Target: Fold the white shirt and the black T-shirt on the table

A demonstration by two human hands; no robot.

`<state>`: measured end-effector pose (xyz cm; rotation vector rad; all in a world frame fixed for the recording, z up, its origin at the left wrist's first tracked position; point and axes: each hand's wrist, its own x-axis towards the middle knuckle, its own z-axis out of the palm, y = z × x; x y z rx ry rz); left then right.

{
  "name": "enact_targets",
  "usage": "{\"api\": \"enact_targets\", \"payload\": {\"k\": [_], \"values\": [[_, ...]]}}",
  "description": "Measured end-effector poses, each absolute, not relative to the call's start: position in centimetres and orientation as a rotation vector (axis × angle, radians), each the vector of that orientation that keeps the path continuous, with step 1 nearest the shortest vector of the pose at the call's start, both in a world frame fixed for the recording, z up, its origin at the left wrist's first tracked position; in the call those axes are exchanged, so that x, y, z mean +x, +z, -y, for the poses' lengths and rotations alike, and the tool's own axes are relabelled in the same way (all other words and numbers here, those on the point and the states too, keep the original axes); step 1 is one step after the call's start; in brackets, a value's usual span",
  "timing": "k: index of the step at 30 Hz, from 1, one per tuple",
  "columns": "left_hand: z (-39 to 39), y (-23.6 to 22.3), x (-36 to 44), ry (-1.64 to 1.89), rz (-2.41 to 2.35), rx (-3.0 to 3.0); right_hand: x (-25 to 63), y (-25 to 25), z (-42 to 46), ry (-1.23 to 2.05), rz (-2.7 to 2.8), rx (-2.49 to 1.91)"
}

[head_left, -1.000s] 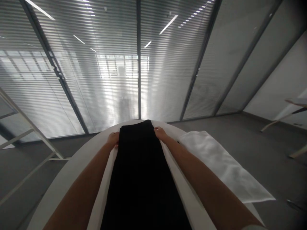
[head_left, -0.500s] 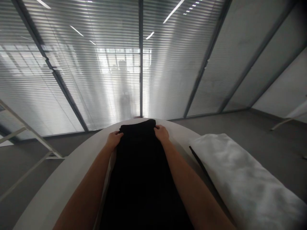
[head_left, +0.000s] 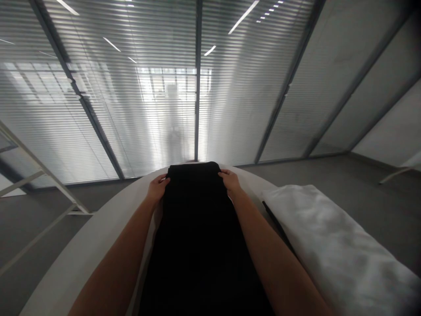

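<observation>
A long piece of black cloth (head_left: 197, 237), perhaps a folded garment, runs from the bottom of the view to the far edge of the white table (head_left: 82, 263). My left hand (head_left: 158, 186) pinches its far left corner between thumb and fingers. At the opposite corner, my right hand (head_left: 231, 181) grips the cloth the same way. The far end lies fairly straight between the two hands. Too dark to make out are the folds or seams. The cloth's near end is cut off by the frame.
A white, rumpled cloth (head_left: 332, 237) lies on the right, with a dark strip along its left edge. A pale metal frame (head_left: 55, 184) stands on the floor at left. Beyond the table is a glass wall with blinds (head_left: 158, 123).
The far end of the black cloth has gone from slanted and wrinkled to straighter and slightly wider. My right hand has shifted a little outward; both hands keep their hold.
</observation>
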<state>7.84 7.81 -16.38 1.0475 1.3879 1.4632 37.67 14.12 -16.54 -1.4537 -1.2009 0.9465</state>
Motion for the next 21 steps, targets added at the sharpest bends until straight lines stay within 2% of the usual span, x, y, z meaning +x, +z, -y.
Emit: {"api": "enact_targets", "payload": {"k": [5,10,18,21], "values": [[-7.3,-14.8,7.9,1.458,-1.302,0.919,37.6,-15.2,-13.5,1.08,1.083,-1.307],[-6.5,-12.4,6.9,1.331,-1.423,0.988,37.4,-13.1,-13.0,1.12,1.035,-1.213],[-4.1,-7.0,8.0,1.333,-1.354,1.08,38.3,-7.7,-10.3,0.96,1.069,-1.188],[-3.1,-6.0,9.0,1.355,-1.323,1.055,38.8,-6.0,-8.5,1.011,1.068,-1.173]]}}
